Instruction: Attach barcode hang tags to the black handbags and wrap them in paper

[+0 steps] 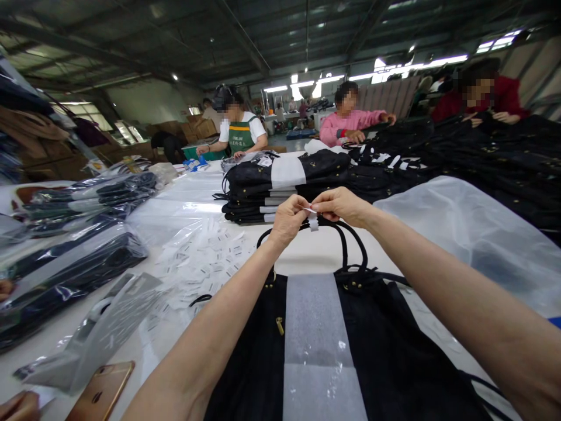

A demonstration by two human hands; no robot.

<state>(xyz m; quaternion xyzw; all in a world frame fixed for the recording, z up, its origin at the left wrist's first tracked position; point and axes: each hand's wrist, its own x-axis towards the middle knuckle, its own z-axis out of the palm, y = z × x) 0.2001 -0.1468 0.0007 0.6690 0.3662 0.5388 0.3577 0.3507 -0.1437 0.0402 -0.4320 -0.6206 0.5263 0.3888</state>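
Note:
Both hands are closed and meet over the top of a black handbag (390, 351) that lies in front of me. Between the fingertips of my left hand (288, 221) and my right hand (344, 206) is a small white paper tag (314, 222), pinched from both sides. The bag's handle (362, 248) arches up to the fingers; whether the tag loops around it I cannot tell. A white wrapping strip (318, 327) runs down the middle of the bag, and a gold zipper pull (280, 325) shows beside it.
Beyond my hands sits a stack of black bags (249, 175). Loose white tags (205, 257) are scattered on the left, near plastic-wrapped bags (87, 263) and a gold phone (103, 392). Clear plastic sheeting (468, 234) lies at right. Several co-workers (243, 131) stand around; another person's hand (20, 406) shows lower left.

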